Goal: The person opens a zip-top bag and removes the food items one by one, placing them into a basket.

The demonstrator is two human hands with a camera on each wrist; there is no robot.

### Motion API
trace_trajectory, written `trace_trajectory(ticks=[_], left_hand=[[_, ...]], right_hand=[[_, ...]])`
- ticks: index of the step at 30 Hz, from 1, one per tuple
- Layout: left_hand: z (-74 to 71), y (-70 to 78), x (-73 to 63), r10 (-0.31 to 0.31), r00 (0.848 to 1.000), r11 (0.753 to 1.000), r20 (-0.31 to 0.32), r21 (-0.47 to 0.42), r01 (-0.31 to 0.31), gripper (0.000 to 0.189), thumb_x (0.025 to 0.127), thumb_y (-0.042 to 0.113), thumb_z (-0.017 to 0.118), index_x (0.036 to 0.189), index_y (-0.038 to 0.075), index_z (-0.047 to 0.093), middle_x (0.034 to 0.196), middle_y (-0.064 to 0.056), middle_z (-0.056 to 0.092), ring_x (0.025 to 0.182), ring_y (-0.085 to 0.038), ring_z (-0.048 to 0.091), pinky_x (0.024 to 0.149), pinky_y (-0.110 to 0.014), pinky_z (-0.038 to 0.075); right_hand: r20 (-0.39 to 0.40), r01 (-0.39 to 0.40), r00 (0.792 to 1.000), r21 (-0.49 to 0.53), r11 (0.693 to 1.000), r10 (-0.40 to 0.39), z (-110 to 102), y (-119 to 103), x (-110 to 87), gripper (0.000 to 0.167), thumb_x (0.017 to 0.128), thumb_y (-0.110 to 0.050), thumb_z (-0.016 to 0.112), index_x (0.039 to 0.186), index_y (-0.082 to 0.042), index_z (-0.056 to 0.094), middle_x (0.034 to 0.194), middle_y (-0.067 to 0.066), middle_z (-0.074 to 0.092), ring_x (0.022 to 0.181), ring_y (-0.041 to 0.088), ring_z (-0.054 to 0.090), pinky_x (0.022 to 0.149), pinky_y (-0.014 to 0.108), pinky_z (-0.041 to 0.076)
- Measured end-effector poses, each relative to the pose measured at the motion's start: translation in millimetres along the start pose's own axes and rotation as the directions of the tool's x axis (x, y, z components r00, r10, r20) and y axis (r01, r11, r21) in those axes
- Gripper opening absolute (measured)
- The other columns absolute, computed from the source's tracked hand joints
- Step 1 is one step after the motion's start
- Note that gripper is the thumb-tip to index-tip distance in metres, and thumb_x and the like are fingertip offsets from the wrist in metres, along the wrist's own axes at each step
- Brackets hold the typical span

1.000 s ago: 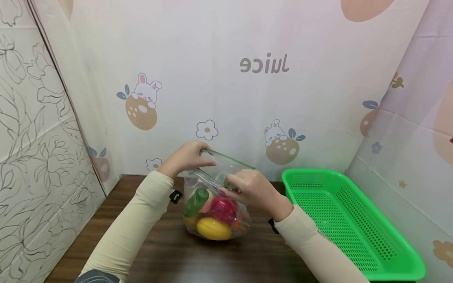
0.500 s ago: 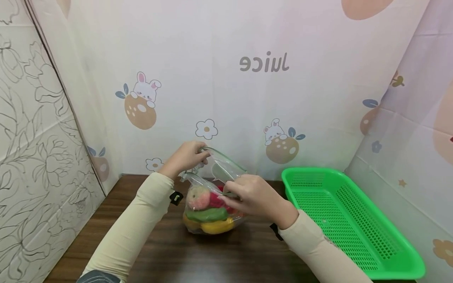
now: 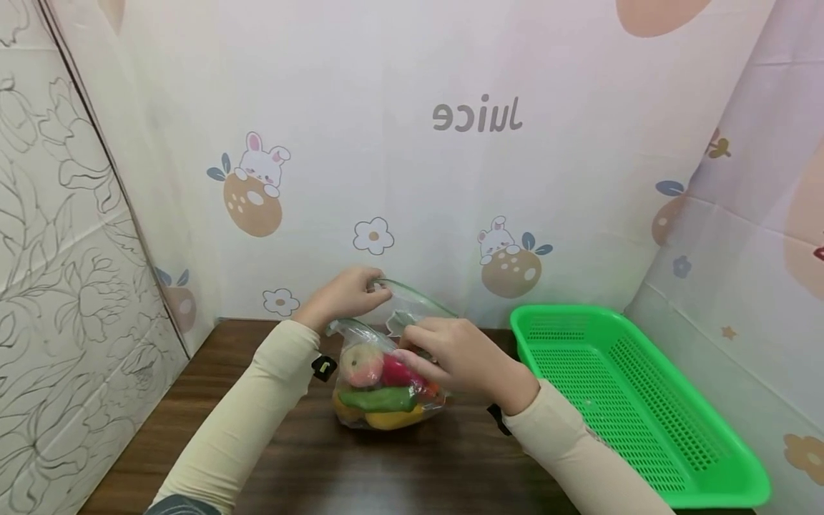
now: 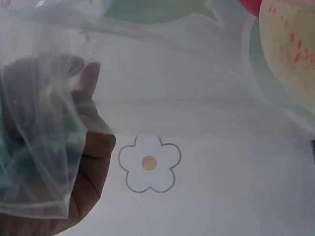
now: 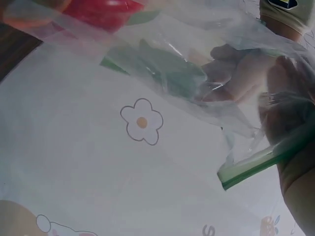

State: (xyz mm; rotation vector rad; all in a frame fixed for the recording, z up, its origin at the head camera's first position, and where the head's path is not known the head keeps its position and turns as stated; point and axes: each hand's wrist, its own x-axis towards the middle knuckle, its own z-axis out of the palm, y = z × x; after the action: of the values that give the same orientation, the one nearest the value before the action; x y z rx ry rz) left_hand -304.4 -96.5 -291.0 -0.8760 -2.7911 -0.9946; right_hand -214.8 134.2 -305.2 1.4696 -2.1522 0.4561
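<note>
A clear zip bag (image 3: pixel 360 332) with a green seal strip stands on the table, filled with toy-like fruit and vegetables. Through its plastic show a pinkish peach (image 3: pixel 362 365), a long green pepper (image 3: pixel 378 399), a magenta-red fruit (image 3: pixel 400 373) and a yellow fruit (image 3: pixel 394 419) at the bottom. My left hand (image 3: pixel 350 293) holds the upper left part of the mouth by the far green strip. At the right side, my right hand (image 3: pixel 453 357) grips the bag's edge with curled fingers and thumb. The mouth is spread between both hands. In the left wrist view, plastic covers part of the left hand (image 4: pixel 93 172).
A green perforated basket (image 3: pixel 698 379) stands at the right of the dark wooden table (image 3: pixel 309 472). A printed white curtain (image 3: pixel 399 179) hangs close behind the bag, and patterned panels flank both sides.
The contents have shifted: the pepper has swung from upright at the left to lying across the front, and the peach now shows on top. Both hands keep hold of the bag's mouth.
</note>
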Motion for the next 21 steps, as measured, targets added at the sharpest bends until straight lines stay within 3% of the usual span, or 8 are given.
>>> trace_trajectory(ticks=[6,10,12,16,21], left_hand=[[-1.0,1.7,-1.8,-0.022,0.998,0.999,0.061,-0.043,0.024,0.028,0.092,0.039,0.066,0.102,0.013,0.063,0.084,-0.004,0.062,0.07,-0.016,0.053,0.064,-0.032,0.047],[-4.3,-1.1,-3.4,-0.023,0.993,0.996,0.114,-0.078,0.032,0.037,0.092,0.049,0.068,0.107,0.016,0.062,0.095,-0.004,0.067,0.082,-0.021,0.06,0.073,-0.037,0.05],[-4.7,-3.1,-3.4,-0.023,0.992,0.995,0.127,-0.09,0.035,0.038,0.092,0.051,0.068,0.109,0.017,0.062,0.094,-0.003,0.067,0.081,-0.021,0.06,0.073,-0.037,0.05],[-2.7,-4.7,-1.9,-0.034,0.996,0.996,0.088,-0.078,0.04,0.035,0.092,0.051,0.069,0.103,0.018,0.064,0.09,-0.002,0.066,0.075,-0.02,0.056,0.069,-0.036,0.047],[0.3,-2.2,0.0,-0.027,0.999,0.999,-0.023,-0.031,0.027,0.032,0.091,0.049,0.072,0.089,0.018,0.065,0.081,-0.001,0.063,0.068,-0.017,0.05,0.065,-0.034,0.043]], right_hand=[[0.086,-0.075,0.993,-0.063,0.995,0.081,0.5,-0.3,-0.8,0.023,0.103,-0.04,0.055,0.097,-0.018,0.059,0.068,-0.015,0.048,0.056,0.0,0.042,0.053,0.018,0.038],[0.141,-0.11,0.982,-0.112,0.988,0.125,-1.1,0.4,-0.1,0.026,0.102,-0.041,0.057,0.095,-0.016,0.058,0.062,-0.014,0.042,0.052,0.003,0.041,0.052,0.021,0.038],[0.173,-0.114,0.976,-0.119,0.986,0.134,-1.6,0.1,0.5,0.025,0.102,-0.039,0.059,0.093,-0.016,0.057,0.058,-0.013,0.039,0.05,0.004,0.039,0.05,0.022,0.036],[0.212,-0.095,0.97,-0.106,0.99,0.116,-1.2,-3.1,-0.1,0.025,0.102,-0.04,0.057,0.093,-0.017,0.058,0.056,-0.013,0.035,0.046,0.003,0.035,0.049,0.021,0.033],[0.174,-0.046,0.983,-0.063,0.997,0.057,0.4,-8.2,-3.5,0.03,0.104,-0.045,0.053,0.084,-0.021,0.056,0.055,-0.017,0.032,0.047,-0.001,0.033,0.048,0.018,0.03]])
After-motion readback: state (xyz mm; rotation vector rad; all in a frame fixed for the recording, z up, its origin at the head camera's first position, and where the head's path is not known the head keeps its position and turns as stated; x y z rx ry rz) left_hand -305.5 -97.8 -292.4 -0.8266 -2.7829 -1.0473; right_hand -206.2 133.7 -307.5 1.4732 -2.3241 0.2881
